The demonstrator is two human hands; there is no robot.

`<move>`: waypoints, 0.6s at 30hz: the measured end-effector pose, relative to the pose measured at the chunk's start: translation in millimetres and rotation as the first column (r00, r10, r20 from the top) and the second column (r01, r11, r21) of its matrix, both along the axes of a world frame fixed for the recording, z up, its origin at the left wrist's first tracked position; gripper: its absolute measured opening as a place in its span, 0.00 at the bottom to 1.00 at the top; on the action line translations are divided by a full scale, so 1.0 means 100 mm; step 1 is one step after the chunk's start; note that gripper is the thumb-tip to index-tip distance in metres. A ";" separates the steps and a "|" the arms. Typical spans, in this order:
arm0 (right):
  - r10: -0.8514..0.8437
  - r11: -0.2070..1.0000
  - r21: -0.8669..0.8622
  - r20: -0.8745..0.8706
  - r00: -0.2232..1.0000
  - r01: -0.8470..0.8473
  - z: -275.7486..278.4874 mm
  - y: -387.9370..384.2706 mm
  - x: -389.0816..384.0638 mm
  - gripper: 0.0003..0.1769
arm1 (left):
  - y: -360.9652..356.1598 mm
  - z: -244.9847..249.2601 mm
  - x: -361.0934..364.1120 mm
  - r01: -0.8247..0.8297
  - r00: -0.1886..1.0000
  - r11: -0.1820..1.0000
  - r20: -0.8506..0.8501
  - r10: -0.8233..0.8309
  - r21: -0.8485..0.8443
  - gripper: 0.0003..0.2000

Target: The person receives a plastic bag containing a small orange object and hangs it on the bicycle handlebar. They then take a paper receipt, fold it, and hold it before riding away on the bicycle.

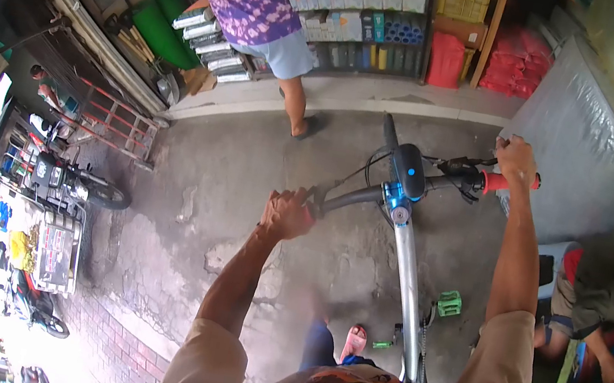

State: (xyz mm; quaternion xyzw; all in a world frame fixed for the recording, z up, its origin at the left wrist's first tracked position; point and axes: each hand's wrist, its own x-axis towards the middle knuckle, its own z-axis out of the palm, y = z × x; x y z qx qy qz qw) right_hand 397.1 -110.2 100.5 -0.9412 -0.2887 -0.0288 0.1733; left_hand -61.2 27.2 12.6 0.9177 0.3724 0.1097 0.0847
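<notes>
One bicycle (407, 289): set between the left hand (288, 214) and the right hand (518, 160), its silver tube running back towards the person's body; the wheels cannot be made out.
Handlebar (354, 198): reaches from hand to hand, with a black front unit (410, 170) at its middle, inward of both.
Left hand: fingers curled closely round its end of the bar, a little red showing at the palm.
Right hand: fingers bent, wrist over the red grip (497, 182), which shows on either side of it; how tightly the fingers close, and on what, cannot be told.
Green pedal (450, 303): well below the right hand, on the near side.
Wrapped roll (586, 149): just beyond the right hand, to its right.
Crouching person (606, 298): below and right of the right hand.
Bar work: seems to be the steadying or steering of the bicycle by its two ends.
Next at the bar: probably calls for an even hold from both hands, the right settled fully on its grip, and care to swing that end clear of the roll.
</notes>
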 end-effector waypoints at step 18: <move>-0.030 0.999 -0.044 0.045 0.999 0.032 0.00 0.06 0.10 0.23 | 0.05 0.12 0.16 -0.122 0.992 0.981 -0.034 0.118 -0.150 0.34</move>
